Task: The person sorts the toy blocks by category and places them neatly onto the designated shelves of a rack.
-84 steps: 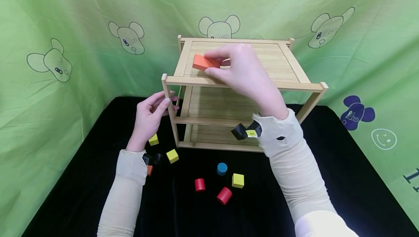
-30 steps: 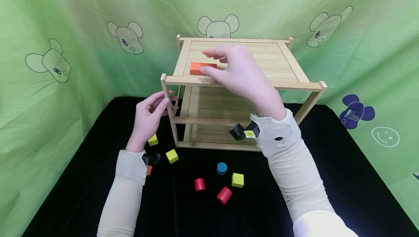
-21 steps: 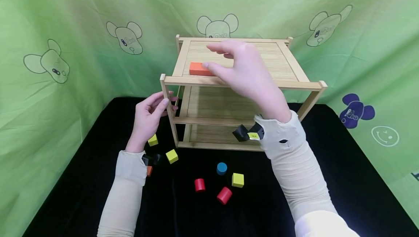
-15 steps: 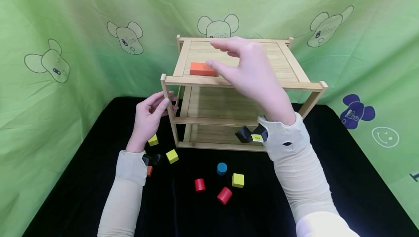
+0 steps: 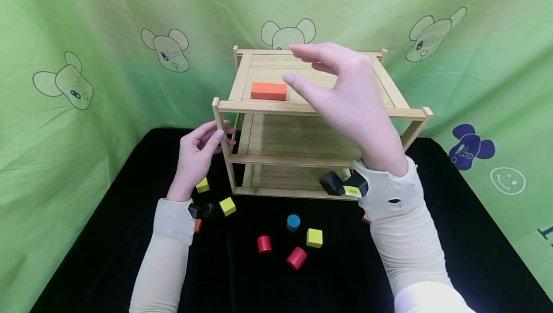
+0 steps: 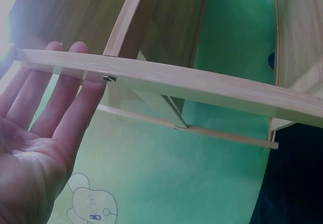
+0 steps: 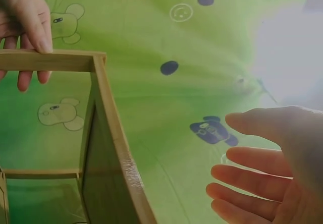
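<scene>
An orange block (image 5: 269, 91) lies atop a shelf (image 5: 291, 161) near its front-left corner, the empty right hand (image 5: 352, 92) spread beside it, the left hand (image 5: 196, 157) gripping a post (image 5: 228, 164). Steady bracing should prevent nudges.

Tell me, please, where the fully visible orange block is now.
In the head view, the orange block lies on the top shelf, front left, left of the right hand.

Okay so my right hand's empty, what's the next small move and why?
I'd probably lower your right hand toward the blue block. That hand is open and holds nothing, an orange block lies on the top shelf, and your left hand holds the front left post. The blue block sits on the black cloth in front.
</scene>
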A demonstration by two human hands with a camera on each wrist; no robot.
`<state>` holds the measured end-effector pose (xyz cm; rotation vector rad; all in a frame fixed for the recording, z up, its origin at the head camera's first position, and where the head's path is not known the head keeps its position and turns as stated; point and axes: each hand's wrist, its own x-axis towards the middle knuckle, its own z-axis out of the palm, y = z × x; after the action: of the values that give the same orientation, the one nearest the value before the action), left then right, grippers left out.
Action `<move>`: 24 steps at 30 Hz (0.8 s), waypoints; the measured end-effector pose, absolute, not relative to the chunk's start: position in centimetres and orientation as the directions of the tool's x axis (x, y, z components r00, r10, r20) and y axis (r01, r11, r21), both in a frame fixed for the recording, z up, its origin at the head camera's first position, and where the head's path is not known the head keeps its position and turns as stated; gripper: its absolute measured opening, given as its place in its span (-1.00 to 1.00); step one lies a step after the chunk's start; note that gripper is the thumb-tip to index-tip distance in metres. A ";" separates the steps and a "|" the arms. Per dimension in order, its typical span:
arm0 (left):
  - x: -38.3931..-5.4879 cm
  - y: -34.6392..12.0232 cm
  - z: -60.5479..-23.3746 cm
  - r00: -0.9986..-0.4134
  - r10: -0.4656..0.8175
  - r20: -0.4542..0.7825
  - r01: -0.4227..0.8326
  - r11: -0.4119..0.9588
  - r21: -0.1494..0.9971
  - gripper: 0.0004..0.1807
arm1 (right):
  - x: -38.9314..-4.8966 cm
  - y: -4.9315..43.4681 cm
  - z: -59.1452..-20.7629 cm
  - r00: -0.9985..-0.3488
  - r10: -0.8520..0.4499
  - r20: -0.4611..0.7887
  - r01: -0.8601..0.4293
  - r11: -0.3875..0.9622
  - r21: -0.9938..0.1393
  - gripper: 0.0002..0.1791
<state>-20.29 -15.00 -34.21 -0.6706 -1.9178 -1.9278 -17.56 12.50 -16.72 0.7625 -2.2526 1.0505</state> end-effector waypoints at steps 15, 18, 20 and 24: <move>-20.3 -15.1 -34.3 -0.830 0.091 0.550 0.549 -0.044 0.835 -0.68 | -15.3 13.9 -16.7 -0.631 -0.203 0.749 -0.724 0.503 -0.473 -0.61; -20.4 -15.1 -34.3 -0.828 0.090 0.553 0.552 -0.045 0.833 -0.69 | -15.0 14.3 -16.8 -0.617 -0.194 0.763 -0.728 0.507 -0.461 -0.61; -20.4 -15.1 -34.3 -0.827 0.090 0.555 0.554 -0.044 0.832 -0.69 | -14.8 14.6 -16.8 -0.607 -0.189 0.772 -0.733 0.510 -0.451 -0.61; -20.4 -15.1 -34.3 -0.825 0.091 0.558 0.556 -0.044 0.830 -0.68 | -14.5 15.4 -16.8 -0.581 -0.194 0.791 -0.751 0.502 -0.429 -0.62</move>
<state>-20.36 -15.15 -34.25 -0.6865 -1.9023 -1.9341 -14.47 15.41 -16.82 0.7714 -2.0581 1.0380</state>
